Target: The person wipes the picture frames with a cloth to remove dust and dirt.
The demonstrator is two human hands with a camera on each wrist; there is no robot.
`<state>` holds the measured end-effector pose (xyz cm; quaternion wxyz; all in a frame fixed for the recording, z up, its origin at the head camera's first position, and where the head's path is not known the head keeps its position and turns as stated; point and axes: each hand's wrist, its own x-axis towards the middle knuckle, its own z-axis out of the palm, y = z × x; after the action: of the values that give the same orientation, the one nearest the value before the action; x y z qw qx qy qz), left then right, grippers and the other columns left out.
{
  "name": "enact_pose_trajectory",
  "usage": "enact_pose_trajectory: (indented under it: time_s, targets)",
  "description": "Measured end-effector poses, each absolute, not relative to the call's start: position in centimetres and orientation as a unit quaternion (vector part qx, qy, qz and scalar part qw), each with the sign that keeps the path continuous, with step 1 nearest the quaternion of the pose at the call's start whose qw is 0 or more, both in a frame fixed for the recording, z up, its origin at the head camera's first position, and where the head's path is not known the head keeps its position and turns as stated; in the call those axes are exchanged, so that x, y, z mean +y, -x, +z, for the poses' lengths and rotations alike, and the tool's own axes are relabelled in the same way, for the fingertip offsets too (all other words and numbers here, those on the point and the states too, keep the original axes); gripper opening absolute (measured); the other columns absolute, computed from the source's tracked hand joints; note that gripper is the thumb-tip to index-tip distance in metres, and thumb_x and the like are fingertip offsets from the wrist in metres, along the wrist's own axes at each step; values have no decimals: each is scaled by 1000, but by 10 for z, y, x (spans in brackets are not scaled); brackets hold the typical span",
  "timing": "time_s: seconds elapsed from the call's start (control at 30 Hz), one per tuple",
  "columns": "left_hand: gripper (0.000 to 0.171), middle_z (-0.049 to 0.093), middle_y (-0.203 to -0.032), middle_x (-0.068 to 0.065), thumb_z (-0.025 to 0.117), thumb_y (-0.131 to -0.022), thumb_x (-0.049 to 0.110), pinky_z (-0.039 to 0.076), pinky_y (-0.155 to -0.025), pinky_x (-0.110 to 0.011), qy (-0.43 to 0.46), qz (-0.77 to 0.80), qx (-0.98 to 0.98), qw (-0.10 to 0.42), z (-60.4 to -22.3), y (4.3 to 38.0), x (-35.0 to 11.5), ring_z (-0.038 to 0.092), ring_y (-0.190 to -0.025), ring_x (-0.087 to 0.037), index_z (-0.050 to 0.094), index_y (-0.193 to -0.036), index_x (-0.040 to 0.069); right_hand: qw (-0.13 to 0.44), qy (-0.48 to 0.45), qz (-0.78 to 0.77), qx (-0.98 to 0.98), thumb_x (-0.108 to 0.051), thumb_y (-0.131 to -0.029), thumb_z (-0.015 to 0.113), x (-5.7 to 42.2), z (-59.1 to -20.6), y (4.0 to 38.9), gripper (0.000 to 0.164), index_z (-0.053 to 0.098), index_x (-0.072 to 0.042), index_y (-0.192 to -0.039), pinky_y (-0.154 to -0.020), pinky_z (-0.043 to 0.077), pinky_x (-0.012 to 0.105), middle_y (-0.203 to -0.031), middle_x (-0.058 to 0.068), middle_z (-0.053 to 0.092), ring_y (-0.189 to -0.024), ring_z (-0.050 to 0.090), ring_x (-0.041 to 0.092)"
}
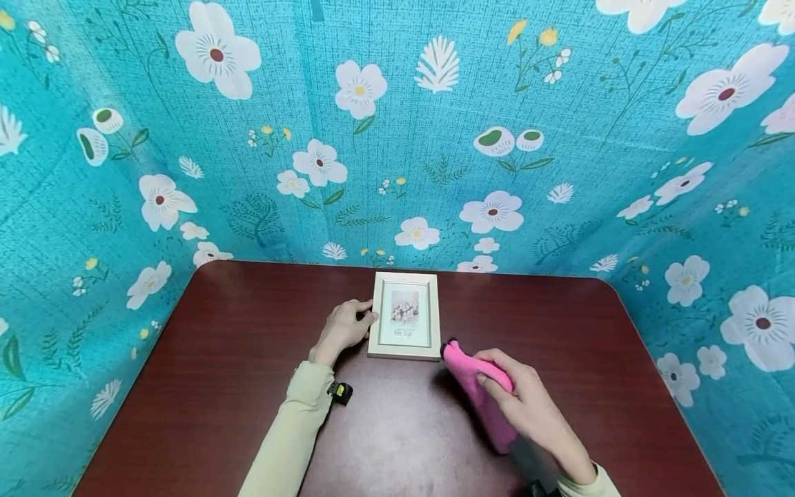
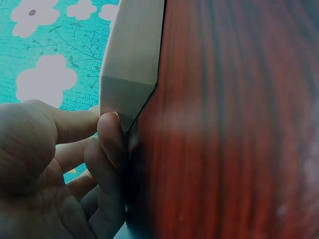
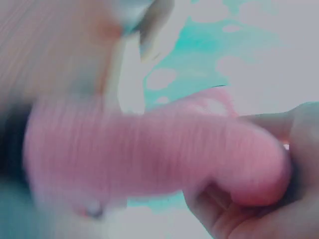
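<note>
A pale picture frame (image 1: 406,350) with a flower print behind its front lies near the back edge of the table, face up. My left hand (image 1: 345,326) holds it by its left side; in the left wrist view the thumb and fingertips (image 2: 110,129) pinch the side of the frame (image 2: 132,45) near a corner. To the right of the frame, my right hand (image 1: 524,393) grips a folded pink cloth (image 1: 475,383) with a dark edging, its far tip close to the frame's lower right corner. The right wrist view shows the cloth (image 3: 149,154) blurred, bunched inside the fingers.
The dark red-brown table (image 1: 248,386) has rounded back corners. A turquoise flowered cloth (image 1: 385,138) hangs behind it and along both sides. A small black device (image 1: 340,393) is worn on the left wrist.
</note>
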<state>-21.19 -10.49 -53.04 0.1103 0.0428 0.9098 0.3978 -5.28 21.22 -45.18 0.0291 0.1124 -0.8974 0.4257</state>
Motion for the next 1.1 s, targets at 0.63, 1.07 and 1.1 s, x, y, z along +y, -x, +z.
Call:
enact_pose_trajectory:
  time_s: [0.63,1.07,1.1]
  targets:
    - [46,74,-104,-1,65,-107,30,53,-97,-46,-45,424,899,99,-534,210,-108,70,-82,-12,63,-150,14,-142,70,863,-479,-13,-109,53,99,-503,33,13,56,-14,-122,-86,58,28,-112,0,66,-99,68,11]
    - [50,72,-124,-10,65,-107,25,54,-101,-49,-71,416,895,142,-514,182,-122,69,-114,-26,59,-151,3,-55,44,498,-865,-15,-91,82,141,-518,29,29,58,-10,-107,-66,52,24,-84,-3,75,-69,64,2]
    - [50,72,-124,-10,66,-107,25,55,-100,-49,-74,417,894,144,-513,178,-123,70,-113,-26,58,-151,2,-53,28,473,-879,-16,-90,83,144,-518,30,30,59,-10,-107,-65,51,24,-83,-5,75,-69,63,1]
